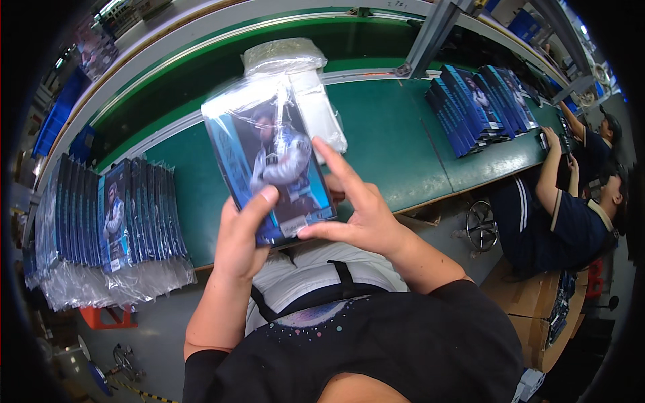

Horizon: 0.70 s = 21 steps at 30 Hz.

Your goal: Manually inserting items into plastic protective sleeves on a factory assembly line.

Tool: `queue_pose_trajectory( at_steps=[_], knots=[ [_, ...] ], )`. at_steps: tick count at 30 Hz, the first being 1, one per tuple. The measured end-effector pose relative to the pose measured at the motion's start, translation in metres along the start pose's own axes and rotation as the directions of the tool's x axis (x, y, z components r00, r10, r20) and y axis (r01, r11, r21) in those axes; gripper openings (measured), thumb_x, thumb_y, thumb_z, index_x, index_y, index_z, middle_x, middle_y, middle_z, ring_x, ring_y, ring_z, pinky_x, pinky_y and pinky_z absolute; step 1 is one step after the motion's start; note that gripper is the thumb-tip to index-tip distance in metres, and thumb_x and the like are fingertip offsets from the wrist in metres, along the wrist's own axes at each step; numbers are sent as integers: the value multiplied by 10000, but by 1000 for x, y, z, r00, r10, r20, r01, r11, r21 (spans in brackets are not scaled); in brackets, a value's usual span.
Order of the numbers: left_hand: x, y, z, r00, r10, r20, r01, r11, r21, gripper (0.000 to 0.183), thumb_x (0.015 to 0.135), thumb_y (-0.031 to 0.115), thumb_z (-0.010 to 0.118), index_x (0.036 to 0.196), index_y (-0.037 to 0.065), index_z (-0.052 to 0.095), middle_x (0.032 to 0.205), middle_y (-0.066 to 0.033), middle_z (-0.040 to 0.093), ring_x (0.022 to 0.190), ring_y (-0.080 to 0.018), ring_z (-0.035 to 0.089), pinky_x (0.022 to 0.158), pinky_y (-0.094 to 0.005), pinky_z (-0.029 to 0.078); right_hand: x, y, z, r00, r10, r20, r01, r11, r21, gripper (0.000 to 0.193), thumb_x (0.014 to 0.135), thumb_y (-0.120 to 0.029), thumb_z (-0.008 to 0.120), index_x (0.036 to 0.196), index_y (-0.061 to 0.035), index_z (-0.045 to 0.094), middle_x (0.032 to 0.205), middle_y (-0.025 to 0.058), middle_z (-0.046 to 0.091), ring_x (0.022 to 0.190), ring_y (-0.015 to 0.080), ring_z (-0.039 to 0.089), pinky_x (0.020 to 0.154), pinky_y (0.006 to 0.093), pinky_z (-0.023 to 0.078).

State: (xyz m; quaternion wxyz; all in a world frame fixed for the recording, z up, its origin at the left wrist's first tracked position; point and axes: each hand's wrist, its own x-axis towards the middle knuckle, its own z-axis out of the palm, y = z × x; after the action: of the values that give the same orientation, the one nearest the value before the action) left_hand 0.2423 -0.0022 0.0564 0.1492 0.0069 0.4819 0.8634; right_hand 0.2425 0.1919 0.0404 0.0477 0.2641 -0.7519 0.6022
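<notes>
Left hand and right hand both clamped on the box mid-frame, probably just keeping it steady lol.

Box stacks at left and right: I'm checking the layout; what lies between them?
Head view: held box, left hand, right hand, plastic bags, green table.

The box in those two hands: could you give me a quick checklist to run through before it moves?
1. Grip: ok; the left hand holds the lower left of the box, the right hand its right side.
2. Picture side showing: ok; it faces the camera.
3. Clear film on the box: ok; shiny wrinkles show at its top.
4. Film's ends sealed: cannot tell.
5. Left row of boxes apart from the held box: ok; green table shows between them.
</notes>
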Motion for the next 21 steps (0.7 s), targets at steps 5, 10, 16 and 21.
queue_pose_trajectory(
  at_steps=[5, 10, 16, 21],
  knots=[
    [-8, -7, 0, 826, -159, 540, 101, 986, 136, 384, 926, 110, 558, 1244, -90, 480, 1233, -212, 563, 1157, -274, 556, 989, -399, 446, 1, -21, -17, 836, -401, -375, 382, 915, -126, 369, 857, 51, 552, 1223, 33, 507, 1087, 163, 579, 828, 179, 622, 747, 277, 509],
    [-1, 0, -14, 928, -155, 339, 123, 986, 116, 496, 977, 311, 463, 1303, -63, 444, 1259, -182, 544, 1139, -248, 558, 952, -385, 464, -1, -38, -2, 847, -352, -399, 349, 933, -85, 253, 916, 44, 444, 1168, 35, 452, 942, 143, 595, 782, 143, 578, 691, 259, 493],
    [3, -2, -47, 791, -128, 599, 393, 856, -336, 569, 926, 234, 455, 1392, -68, 331, 1214, -192, 562, 1100, -231, 567, 928, -333, 461, 14, -36, 42, 880, -435, 191, 445, 896, -10, 493, 824, -99, 646, 1267, 41, 482, 1008, 167, 635, 871, 282, 625, 768, 355, 493],
    [-42, 77, -1, 816, 575, 48, -548, 745, 380, 629, 721, -5, 425, 1343, -93, 397, 1293, -233, 490, 1167, -256, 529, 984, -389, 429, 26, -21, 1, 718, -682, -142, 633, 724, -275, 473, 846, -76, 641, 1268, 58, 472, 1045, 142, 621, 874, 277, 619, 795, 340, 486]
  ],
)
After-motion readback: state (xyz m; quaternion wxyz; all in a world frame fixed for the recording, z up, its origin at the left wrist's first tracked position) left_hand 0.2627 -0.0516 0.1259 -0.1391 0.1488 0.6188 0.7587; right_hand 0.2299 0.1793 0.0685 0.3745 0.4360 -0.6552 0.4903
